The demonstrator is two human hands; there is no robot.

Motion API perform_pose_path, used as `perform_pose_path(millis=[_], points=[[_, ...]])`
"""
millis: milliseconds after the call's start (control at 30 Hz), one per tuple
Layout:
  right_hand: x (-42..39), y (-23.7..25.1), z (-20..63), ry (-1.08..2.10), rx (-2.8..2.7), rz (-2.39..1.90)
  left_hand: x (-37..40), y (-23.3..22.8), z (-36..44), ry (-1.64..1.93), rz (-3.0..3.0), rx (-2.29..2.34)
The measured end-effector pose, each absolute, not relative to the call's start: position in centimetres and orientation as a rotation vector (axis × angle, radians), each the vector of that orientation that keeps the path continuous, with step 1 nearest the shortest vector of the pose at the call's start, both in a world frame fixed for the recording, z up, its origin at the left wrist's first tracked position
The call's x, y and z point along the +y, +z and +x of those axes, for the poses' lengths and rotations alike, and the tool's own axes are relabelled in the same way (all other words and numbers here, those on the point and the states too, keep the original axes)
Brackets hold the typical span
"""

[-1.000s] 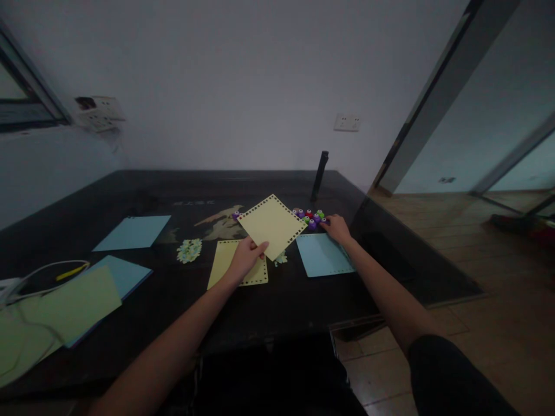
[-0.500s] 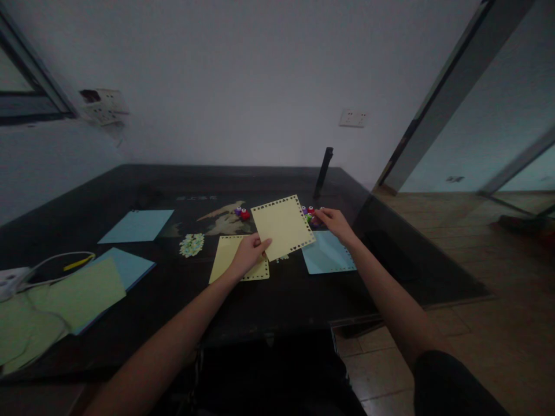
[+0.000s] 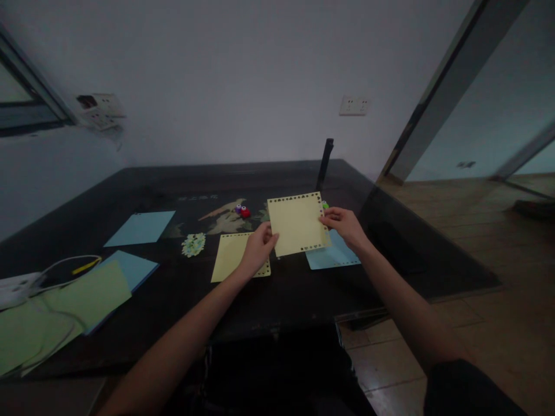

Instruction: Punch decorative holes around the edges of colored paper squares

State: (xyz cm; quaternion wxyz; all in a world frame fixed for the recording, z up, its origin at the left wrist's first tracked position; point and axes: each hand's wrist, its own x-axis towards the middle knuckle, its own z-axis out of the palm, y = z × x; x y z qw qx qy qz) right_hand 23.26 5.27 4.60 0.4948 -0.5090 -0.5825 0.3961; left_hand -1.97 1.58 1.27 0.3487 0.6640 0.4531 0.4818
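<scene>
holding a yellow sheet w/ punched border (image 3: 297, 224) up off the dark table (image 3: 130, 190), both hands on it: left hand (image 3: 259, 252) pinches the lower left edge, thumb on the front & fingers behind, clamped on the paper; right hand (image 3: 346, 226) grips the right edge about mid-height, fingers closed on it too. sheet faces the camera, nearly square-on, slightly tilted, holes along all 4 edges. under/behind the left hand a 2nd yellow punched sheet (image 3: 232, 263) lies flat on the table. just below the right hand a light blue punched sheet (image 3: 336, 259) lies flat, partly hidden by the held one. small craft punches: a purple + red pair (image 3: 243, 211) sit left of the held sheet, a green one (image 3: 325, 204) peeks out at its top right corner. pile of paper cutouts (image 3: 193, 244) left of the flat yellow sheet. further left a plain blue sheet (image 3: 139, 227), then a green sheet (image 3: 82, 297) overlapping another blue one (image 3: 130, 268), w/ a white cable (image 3: 52, 268) at the far left edge. black upright post (image 3: 325, 163) at the back of the table.
</scene>
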Motion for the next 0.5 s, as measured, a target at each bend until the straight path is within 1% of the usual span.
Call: perform_pose_path(millis=[100, 200, 333, 500], points=[[4.6, 5.0, 24.2, 0.907, -1.379, -1.259, 1.7, 2.4, -0.4, 1.315, 1.684, 1.155], [4.1, 5.2, 25.5, 0.834, -1.384, -1.293, 2.2, 3.1, 1.3, 1.304, 1.712, 1.154], [3.7, 4.5, 27.7, 0.716, -1.411, -1.376, 2.7, 2.7, 3.4, 1.116, 1.91, 1.206], [3.1, 1.9, 29.9, 0.686, -1.536, -1.509, 2.5, 1.5, 5.0, 0.845, 2.088, 1.324]])
